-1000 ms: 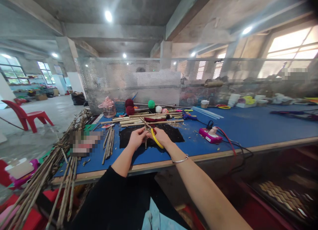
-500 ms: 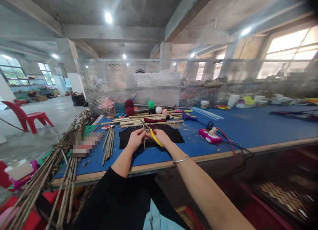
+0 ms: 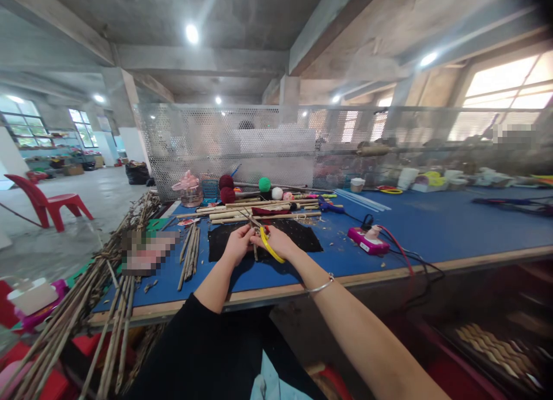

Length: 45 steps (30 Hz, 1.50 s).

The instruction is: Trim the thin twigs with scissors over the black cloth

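Scissors (image 3: pixel 271 248) in right hand (image 3: pixel 280 243) point away from table's front edge (image 3: pixel 276 295).

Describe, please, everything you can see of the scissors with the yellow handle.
The scissors have a smooth, bright yellow handle, plastic by its look, and slim, darker blades pointing forward and left. The right hand holds them above the black mat, partly covering the handle, with the left hand close by. The blades' opening is too small to judge.

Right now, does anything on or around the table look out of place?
Scraps litter the blue tabletop, probably trimmings. At the left, long branches jut past its front edge; cables by the pink power strip hang over it, a likely snag.
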Tool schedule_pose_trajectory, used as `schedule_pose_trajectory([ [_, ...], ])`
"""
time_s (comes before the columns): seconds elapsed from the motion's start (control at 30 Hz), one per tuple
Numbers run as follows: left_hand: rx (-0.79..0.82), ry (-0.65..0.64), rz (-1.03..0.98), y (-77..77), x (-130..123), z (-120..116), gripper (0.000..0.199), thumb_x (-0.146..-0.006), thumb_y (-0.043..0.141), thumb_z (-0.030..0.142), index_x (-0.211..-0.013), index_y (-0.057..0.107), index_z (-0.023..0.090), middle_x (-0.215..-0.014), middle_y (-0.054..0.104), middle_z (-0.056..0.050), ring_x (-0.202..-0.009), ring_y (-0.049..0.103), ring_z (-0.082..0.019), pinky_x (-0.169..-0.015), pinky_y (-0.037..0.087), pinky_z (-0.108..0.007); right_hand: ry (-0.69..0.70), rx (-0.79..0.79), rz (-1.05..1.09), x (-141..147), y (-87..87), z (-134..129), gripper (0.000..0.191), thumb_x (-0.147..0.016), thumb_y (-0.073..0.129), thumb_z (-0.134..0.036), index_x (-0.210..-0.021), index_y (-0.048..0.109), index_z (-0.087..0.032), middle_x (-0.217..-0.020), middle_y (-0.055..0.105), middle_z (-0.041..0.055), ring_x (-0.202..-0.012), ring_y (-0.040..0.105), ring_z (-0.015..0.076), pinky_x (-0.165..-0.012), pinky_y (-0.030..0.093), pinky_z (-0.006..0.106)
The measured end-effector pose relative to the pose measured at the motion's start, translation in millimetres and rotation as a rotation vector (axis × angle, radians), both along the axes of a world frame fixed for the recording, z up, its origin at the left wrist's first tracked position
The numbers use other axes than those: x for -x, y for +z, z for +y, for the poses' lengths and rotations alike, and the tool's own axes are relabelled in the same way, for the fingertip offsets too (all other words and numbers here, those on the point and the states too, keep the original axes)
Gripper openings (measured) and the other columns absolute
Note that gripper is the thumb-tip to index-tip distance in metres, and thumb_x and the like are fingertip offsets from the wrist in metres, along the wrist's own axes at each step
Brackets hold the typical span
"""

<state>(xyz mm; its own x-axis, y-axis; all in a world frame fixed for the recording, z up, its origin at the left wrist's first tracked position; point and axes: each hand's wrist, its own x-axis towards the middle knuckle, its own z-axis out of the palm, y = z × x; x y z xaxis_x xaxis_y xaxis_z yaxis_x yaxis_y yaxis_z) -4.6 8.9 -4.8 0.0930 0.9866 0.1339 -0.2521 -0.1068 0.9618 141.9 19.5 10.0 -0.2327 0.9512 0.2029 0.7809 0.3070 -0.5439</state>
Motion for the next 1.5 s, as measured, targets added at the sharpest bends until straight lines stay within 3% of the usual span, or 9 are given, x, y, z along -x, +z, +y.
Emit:
schedule_pose_trajectory([
  [0.27, -0.051, -0.005, 0.019, -3.7, -2.1, 2.5, 0.039, -0.065, 0.066, 0.039, -0.095, 0.063, 0.014, -0.071, 0.063, -0.002, -0.056, 0.054, -0.011, -0.054, 0.046, -0.024, -0.101, -0.031, -0.104, 4.4, -3.0, -4.7, 0.063, -0.066, 0.047, -0.073, -0.094, 0.056, -0.017, -0.090, 0.065, 0.0123, -0.082, 0.062, 0.0251, -0.063, 0.041, 0.028],
  [0.4, -0.080, 0.021, 0.031, -5.8, -1.4, 4.1, 0.038, -0.066, 0.065, 0.040, -0.093, 0.064, 0.013, -0.064, 0.059, 0.000, -0.052, 0.051, -0.009, -0.051, 0.045, -0.022, -0.104, -0.032, -0.090, 6.2, -3.4, -6.8, 0.062, -0.065, 0.047, -0.073, -0.092, 0.058, -0.018, -0.090, 0.065, 0.0115, -0.081, 0.062, 0.0244, -0.061, 0.040, 0.027],
  [0.67, -0.011, 0.046, 0.040, -1.5, -3.4, 1.5, 0.035, -0.071, 0.061, 0.031, -0.102, 0.063, 0.015, -0.072, 0.064, -0.003, -0.054, 0.053, -0.010, -0.053, 0.047, -0.023, -0.092, 0.021, -0.057, 5.5, -4.4, -2.7, 0.060, -0.065, 0.048, -0.072, -0.091, 0.063, -0.020, -0.087, 0.067, 0.0094, -0.078, 0.063, 0.0224, -0.058, 0.039, 0.024],
  [0.93, 0.009, 0.034, 0.046, 1.9, -4.4, -2.7, 0.017, -0.075, 0.055, 0.025, -0.083, 0.062, 0.013, -0.058, 0.054, 0.001, -0.049, 0.047, -0.008, -0.052, 0.047, -0.022, -0.165, -0.024, -0.152, 1.7, -4.6, -0.8, 0.061, -0.063, 0.049, -0.073, -0.092, 0.065, -0.021, -0.090, 0.067, 0.0107, -0.083, 0.062, 0.0241, -0.065, 0.041, 0.026],
  [1.3, 0.057, -0.013, 0.056, -3.2, -2.3, 0.8, 0.028, -0.074, 0.057, 0.029, -0.097, 0.062, 0.016, -0.059, 0.055, 0.001, -0.046, 0.048, -0.007, -0.050, 0.046, -0.023, -0.101, 0.009, -0.214, 0.3, 2.4, 5.9, 0.060, -0.064, 0.048, -0.073, -0.090, 0.064, -0.022, -0.092, 0.067, 0.0106, -0.085, 0.062, 0.0266, -0.068, 0.044, 0.032],
  [1.5, 0.153, 0.010, 0.056, -2.8, -4.1, -0.5, 0.026, -0.074, 0.058, 0.029, -0.096, 0.063, 0.016, -0.055, 0.054, 0.001, -0.043, 0.049, -0.007, -0.048, 0.046, -0.022, -0.084, 0.039, -0.143, 0.0, -2.9, 2.6, 0.055, -0.062, 0.053, -0.070, -0.085, 0.066, -0.021, -0.087, 0.067, 0.0100, -0.083, 0.063, 0.0253, -0.062, 0.043, 0.026],
])
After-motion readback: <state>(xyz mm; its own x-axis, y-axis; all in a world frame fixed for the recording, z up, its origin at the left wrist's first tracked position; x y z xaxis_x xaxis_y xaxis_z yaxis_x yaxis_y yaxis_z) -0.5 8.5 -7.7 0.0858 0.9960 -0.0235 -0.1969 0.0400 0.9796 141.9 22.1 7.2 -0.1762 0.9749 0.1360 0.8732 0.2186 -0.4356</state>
